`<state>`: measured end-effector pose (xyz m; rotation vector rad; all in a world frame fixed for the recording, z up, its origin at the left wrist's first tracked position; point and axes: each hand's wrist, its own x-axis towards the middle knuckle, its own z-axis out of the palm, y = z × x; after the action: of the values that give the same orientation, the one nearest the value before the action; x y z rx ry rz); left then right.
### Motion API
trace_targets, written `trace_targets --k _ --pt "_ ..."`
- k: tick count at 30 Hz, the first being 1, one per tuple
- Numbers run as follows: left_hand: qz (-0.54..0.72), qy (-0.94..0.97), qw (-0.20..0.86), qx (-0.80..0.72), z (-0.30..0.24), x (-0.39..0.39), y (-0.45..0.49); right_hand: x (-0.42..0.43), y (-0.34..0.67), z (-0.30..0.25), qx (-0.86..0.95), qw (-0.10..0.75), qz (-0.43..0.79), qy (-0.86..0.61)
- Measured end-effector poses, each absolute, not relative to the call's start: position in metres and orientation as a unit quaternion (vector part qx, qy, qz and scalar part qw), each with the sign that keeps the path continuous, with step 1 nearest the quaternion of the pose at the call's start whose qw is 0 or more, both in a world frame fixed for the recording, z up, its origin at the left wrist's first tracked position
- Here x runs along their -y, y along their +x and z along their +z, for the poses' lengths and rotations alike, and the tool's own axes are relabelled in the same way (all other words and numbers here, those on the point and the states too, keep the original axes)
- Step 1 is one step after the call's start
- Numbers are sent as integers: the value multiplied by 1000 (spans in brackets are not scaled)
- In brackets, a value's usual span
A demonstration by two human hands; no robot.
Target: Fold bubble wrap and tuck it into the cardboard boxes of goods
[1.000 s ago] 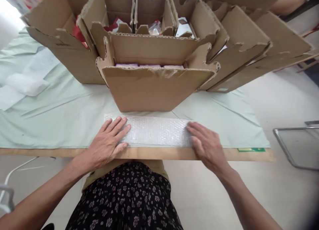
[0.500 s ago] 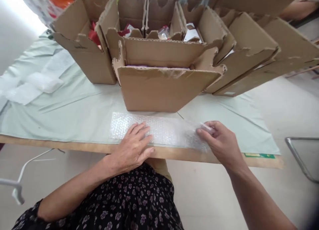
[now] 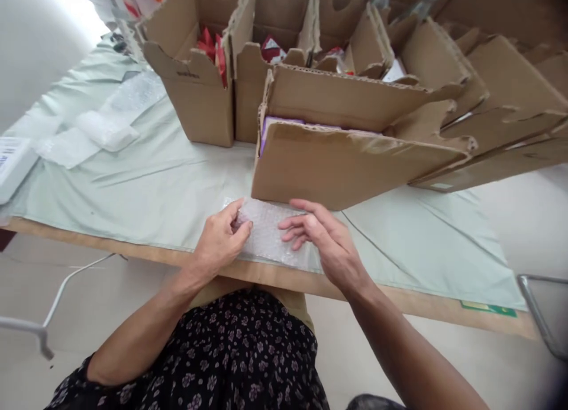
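A folded piece of bubble wrap [image 3: 265, 232] lies on the pale green cloth near the table's front edge. My left hand [image 3: 220, 241] pinches its left end, thumb and fingers closed on the wrap. My right hand [image 3: 323, 241] rests on its right part with the fingers stretched and slightly curled, pressing it down. Just behind the wrap stands an open cardboard box [image 3: 337, 167] with purple packs [image 3: 277, 125] showing at its rim.
More open cardboard boxes [image 3: 195, 96] crowd the back of the table, some with red packets. Loose bubble wrap pieces [image 3: 106, 132] and a white labelled packet [image 3: 11, 161] lie at the left. A metal frame [image 3: 545, 315] stands at the right, beyond the table's wooden edge [image 3: 399, 297].
The long strip of bubble wrap has been folded over from the right and is now much shorter. My right hand moved left onto it; my left hand went from flat to pinching.
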<state>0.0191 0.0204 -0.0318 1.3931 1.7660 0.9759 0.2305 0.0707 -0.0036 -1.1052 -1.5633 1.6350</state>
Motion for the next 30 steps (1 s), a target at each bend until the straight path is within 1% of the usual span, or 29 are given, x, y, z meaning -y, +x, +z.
trace_targets --k 2,4,7,9,11,15,17,20,21,23,25,26,28,30 --pt "317 568 266 -712 -37 -23 15 -70 239 -8 608 316 575 -448" --pt "252 593 208 -736 -37 -25 14 -70 245 -12 616 297 562 -464" --pt "146 610 168 -760 -31 -24 16 -72 246 -21 627 263 567 -466" --pt "109 611 153 -769 -27 -21 17 -74 246 -26 629 250 571 -465" --pt "121 616 125 -769 -26 -17 14 -74 247 -26 631 248 573 -461" --pt "186 638 59 -745 -30 -6 6 -70 251 -20 659 266 557 -431" --pt "174 642 48 -745 -33 -3 3 -70 249 -18 674 266 554 -411" --pt "131 644 58 -752 -35 -3 1 -74 247 -20 688 235 563 -393" --pt "121 645 63 -752 -34 -3 0 -75 249 -21 690 237 556 -397" --pt "112 646 66 -753 -32 -4 -2 -78 259 -21 697 275 501 -433" --pt "118 635 60 -761 -30 -5 -6 -81 272 -20 712 309 390 -495" --pt "123 627 56 -767 -29 -6 -9 -82 278 -21 725 304 331 -522" --pt "128 614 55 -777 -28 -10 -12 -85 284 -23 760 248 245 -549" --pt "129 613 59 -777 -29 -15 -14 -89 281 -27 793 180 198 -548"
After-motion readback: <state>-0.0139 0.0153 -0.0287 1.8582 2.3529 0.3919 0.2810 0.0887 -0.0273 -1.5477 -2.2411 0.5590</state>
